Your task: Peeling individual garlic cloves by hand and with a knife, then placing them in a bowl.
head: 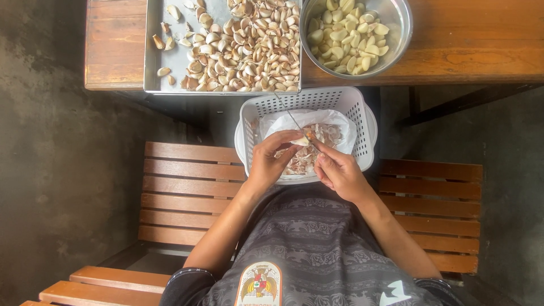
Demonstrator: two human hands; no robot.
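Garlic clove [301, 140]: pinched between both hands, directly above the white basket, below the near edge of the tabletop.
Steel tray [154, 62]: far left on the tabletop [113, 39]; holds a heap of unpeeled cloves [249, 51], a few strays apart at its left side.
Left hand [272, 161]: grip closed on the clove, thumb and fingertips wrapped around it.
Knife [293, 120]: thin blade, tip pointing away toward the tray; handle hidden in the right hand.
White basket [362, 113]: perforated plastic, lined with white paper, in the lap; holds papery skins [326, 136].
Right hand [340, 173]: grip closed on the knife, blade meeting the clove just beside the left fingertips.
Steel bowl [396, 34]: right of the tray on the tabletop, filled with peeled cloves [345, 34].
Risk, cut: blade works very near the left thumb; a slip off the smooth skin could nick it.
Risk, drop: small clove, light pinch; it could fall among the skins.
Risk, tip: basket rests unsupported on the lap; a leg shift could spill it onto the bench [187, 192].
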